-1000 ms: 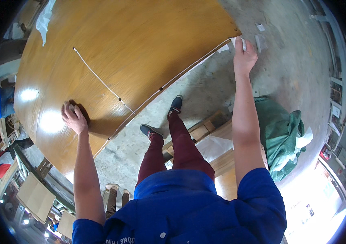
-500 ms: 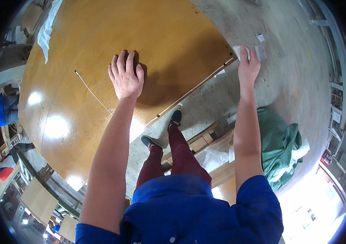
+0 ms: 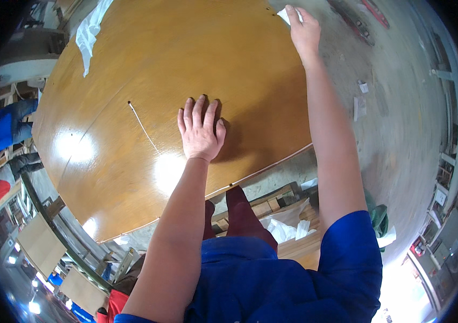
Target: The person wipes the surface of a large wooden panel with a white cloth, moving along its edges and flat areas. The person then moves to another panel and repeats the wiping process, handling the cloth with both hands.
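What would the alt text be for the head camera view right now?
A person's left hand lies flat, fingers spread, on a large glossy brown wooden panel, while the right hand reaches to its far edge, touching a small white scrap. A white cloth lies at the panel's far left.

wooden panel (image 3: 148, 64): glossy amber-brown | cloth (image 3: 284, 14): white | shirt (image 3: 272, 280): blue

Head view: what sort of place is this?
Probably a woodworking or furniture workshop. A big glossy brown wooden panel lies under the left hand, the concrete floor is bare and littered with scraps, and flat boards are stacked nearby.
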A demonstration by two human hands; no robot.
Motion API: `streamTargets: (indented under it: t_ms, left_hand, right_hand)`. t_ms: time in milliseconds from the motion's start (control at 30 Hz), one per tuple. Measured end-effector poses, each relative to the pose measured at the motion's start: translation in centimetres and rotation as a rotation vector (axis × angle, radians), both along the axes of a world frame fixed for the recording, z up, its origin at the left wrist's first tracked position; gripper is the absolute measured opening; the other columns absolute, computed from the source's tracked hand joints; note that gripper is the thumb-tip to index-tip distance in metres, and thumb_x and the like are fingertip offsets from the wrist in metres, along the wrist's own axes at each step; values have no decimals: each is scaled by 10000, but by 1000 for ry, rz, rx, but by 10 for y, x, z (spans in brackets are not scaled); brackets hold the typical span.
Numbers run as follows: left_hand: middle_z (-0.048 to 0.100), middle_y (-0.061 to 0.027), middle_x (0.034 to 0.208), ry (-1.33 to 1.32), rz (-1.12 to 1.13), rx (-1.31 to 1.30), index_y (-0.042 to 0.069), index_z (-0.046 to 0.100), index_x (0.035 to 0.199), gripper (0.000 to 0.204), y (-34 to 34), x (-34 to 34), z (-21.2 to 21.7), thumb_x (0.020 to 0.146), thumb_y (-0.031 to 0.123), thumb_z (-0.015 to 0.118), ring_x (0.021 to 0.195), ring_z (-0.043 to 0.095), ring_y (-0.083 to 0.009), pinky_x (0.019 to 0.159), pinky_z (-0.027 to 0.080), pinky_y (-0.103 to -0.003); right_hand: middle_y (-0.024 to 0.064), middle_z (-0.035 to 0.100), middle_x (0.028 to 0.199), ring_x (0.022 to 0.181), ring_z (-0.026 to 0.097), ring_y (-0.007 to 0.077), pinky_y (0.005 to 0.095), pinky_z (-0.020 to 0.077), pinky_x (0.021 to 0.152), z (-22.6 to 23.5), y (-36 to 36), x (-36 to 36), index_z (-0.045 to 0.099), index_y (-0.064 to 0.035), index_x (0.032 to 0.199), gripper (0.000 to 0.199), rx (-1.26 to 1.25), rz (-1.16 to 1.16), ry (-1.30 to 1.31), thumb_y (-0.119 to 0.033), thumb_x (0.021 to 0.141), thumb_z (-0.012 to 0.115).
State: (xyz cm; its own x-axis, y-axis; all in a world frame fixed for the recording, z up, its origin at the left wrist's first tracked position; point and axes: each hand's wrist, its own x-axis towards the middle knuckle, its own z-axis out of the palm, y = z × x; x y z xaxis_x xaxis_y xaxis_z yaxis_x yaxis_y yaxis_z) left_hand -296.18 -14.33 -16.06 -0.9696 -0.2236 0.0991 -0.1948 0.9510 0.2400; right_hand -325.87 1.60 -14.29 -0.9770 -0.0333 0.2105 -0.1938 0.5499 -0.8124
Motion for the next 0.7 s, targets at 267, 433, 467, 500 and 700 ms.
streamTargets:
  t_ms: [267,433,467,500,700]
  left_hand:
    - [372,-80,1389,-85,11,48,209,465,1284,463,-1,-1,6,833,304,503,1331,267,-324,1109,159,-518]
    - [374,-78,1388,-77,20,63,200,473,1275,457,-5,-1,6,831,304,504,1329,271,-324,1108,160,-517]
    - [375,-77,1388,-72,21,64,199,473,1275,457,-5,-1,6,831,304,504,1329,271,-323,1108,160,-517]
    - [375,-76,1388,-67,22,65,199,473,1275,457,-5,-1,6,832,304,504,1329,272,-323,1108,161,-517]
    - [378,-74,1385,-62,4,58,202,470,1281,459,-3,-2,6,835,303,504,1330,272,-319,1108,164,-512]
  right_hand:
    - [129,669,1009,969,625,296,370,478,830,-13,-22,-45,647,-122,1112,572,270,-26,7,-600,826,517]
    - [101,658,1060,1000,613,273,363,474,849,-6,-31,-46,631,-150,1151,581,460,13,-105,-614,835,480]
    - [95,656,1069,1006,611,271,365,474,853,-5,-30,-46,628,-153,1156,586,485,22,-125,-618,836,472]
    - [97,656,1069,1006,611,273,367,473,855,-4,-31,-45,631,-153,1152,583,486,16,-117,-616,836,471]
    - [109,650,1088,1017,607,285,379,467,866,-5,-11,-42,635,-146,1145,582,487,18,-101,-611,836,470]
